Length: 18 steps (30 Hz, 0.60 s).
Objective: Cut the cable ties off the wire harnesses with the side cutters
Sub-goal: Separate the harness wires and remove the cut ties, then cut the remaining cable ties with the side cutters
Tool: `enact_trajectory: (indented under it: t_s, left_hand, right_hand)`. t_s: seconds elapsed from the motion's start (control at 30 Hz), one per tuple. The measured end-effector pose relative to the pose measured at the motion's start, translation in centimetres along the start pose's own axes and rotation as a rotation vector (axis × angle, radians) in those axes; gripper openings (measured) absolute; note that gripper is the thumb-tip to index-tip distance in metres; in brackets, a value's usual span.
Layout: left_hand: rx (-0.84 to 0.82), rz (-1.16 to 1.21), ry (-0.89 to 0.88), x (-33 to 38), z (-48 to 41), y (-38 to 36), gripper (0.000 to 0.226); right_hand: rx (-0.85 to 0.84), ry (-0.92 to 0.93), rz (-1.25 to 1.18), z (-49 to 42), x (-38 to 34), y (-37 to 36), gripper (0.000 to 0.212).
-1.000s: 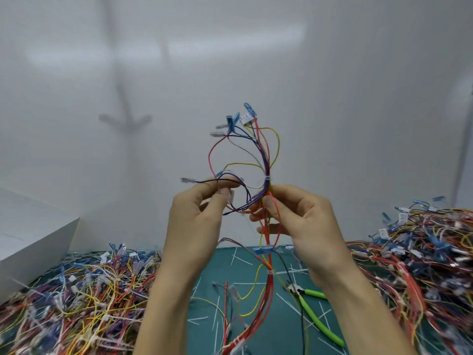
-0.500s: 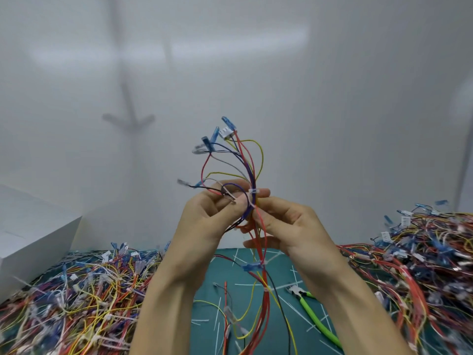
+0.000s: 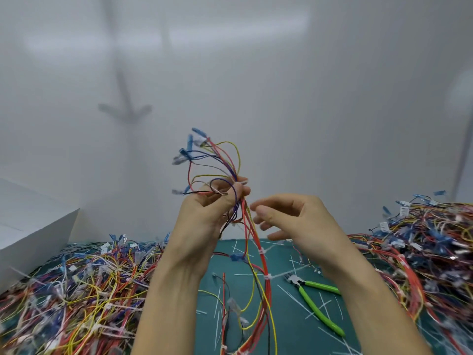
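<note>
Above the green cutting-mat tabletop [image 3: 286,326], our left hand [image 3: 204,213] grips a multicoloured wire harness [image 3: 257,242] while our right hand [image 3: 294,221] hangs loose and empty beside it, green-handled side cutters [image 3: 311,301] lie unheld below, and white plastic cable ties [image 3: 267,277] still binding it suggest this harness's cutting remains.

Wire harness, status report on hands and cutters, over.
Left hand grips wire harness, raised. Right hand empty, beside it. Side cutters idle on cutting mat. Cable ties uncut below.
</note>
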State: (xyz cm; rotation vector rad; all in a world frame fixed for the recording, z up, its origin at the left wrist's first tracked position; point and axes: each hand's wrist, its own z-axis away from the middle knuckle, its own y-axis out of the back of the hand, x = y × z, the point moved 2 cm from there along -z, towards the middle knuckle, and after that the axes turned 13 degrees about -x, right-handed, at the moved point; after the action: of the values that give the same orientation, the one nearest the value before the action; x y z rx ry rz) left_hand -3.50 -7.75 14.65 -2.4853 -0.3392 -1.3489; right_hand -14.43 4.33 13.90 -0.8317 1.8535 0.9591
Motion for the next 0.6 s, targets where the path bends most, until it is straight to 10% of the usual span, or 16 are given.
enact_trajectory:
  t_s: [0.27, 0.6]
  left_hand:
    - [0.085, -0.100, 0.007, 0.4, -0.1, 0.6, 0.003]
    - [0.036, -0.219, 0.109, 0.3, 0.3, 0.5, 0.014]
  right_hand:
    - [-0.008, -0.607, 1.101, -0.1, 5.9, 3.1, 0.021]
    - [-0.351, -0.988, 1.197, 0.9, 11.4, 2.1, 0.047]
